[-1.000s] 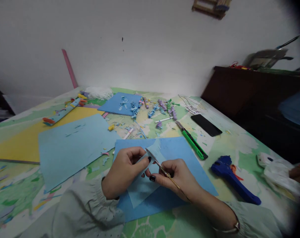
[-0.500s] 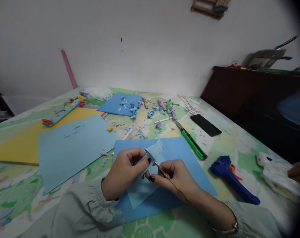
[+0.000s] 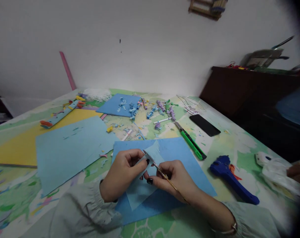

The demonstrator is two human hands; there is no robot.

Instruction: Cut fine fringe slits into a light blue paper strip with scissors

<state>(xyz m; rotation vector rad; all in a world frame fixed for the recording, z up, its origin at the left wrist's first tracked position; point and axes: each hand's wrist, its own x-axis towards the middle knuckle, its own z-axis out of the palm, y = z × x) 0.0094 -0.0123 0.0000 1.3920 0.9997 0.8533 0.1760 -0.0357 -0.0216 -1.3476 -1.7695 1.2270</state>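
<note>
My left hand (image 3: 121, 173) pinches a pale blue piece of paper (image 3: 140, 191) and holds it just above a larger blue sheet (image 3: 179, 155) on the table. My right hand (image 3: 176, 178) is closed round small scissors (image 3: 156, 165), whose blades point up and left into the top edge of the pale paper, next to my left fingertips. Both sleeves are light grey, and a bracelet sits on my right wrist.
A light blue sheet (image 3: 70, 145) over a yellow one (image 3: 16, 145) lies to the left. A green utility knife (image 3: 191, 140), a black phone (image 3: 204, 125) and a blue glue gun (image 3: 230, 178) lie to the right. Paper curls and markers (image 3: 152, 110) litter the far side. A dark cabinet (image 3: 251, 96) stands right.
The hands and scissors stay almost in place on the pale paper; the view has shifted slightly down and left.
</note>
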